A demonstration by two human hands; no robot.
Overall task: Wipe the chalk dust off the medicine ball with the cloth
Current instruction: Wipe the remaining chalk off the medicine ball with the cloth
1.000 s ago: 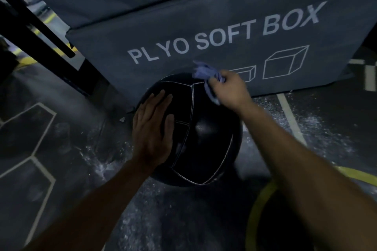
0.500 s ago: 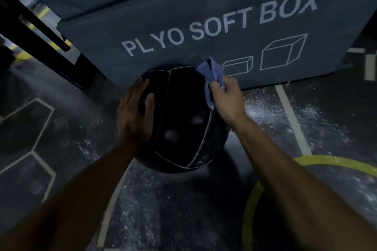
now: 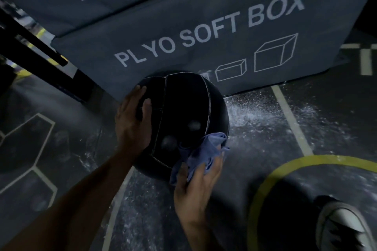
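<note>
A black medicine ball (image 3: 185,108) with pale seams sits on the dark gym floor against a grey soft box. Two faint pale smudges show on its near face. My left hand (image 3: 132,122) lies flat on the ball's left side, fingers straight and spread over the surface. My right hand (image 3: 195,185) holds a crumpled blue cloth (image 3: 204,153) against the ball's lower right, with fingers curled into the fabric. The far side and underside of the ball are hidden.
The grey soft box (image 3: 204,32) marked PLYO SOFT BOX stands right behind the ball. White chalk dust (image 3: 261,112) is scattered on the floor to the right. A yellow ring line (image 3: 306,161) curves at lower right beside a shoe (image 3: 342,224). A black rack frame (image 3: 30,47) slants at left.
My right hand has swept the cloth from the ball's upper right down to its lower right. My left hand has stayed on the left side.
</note>
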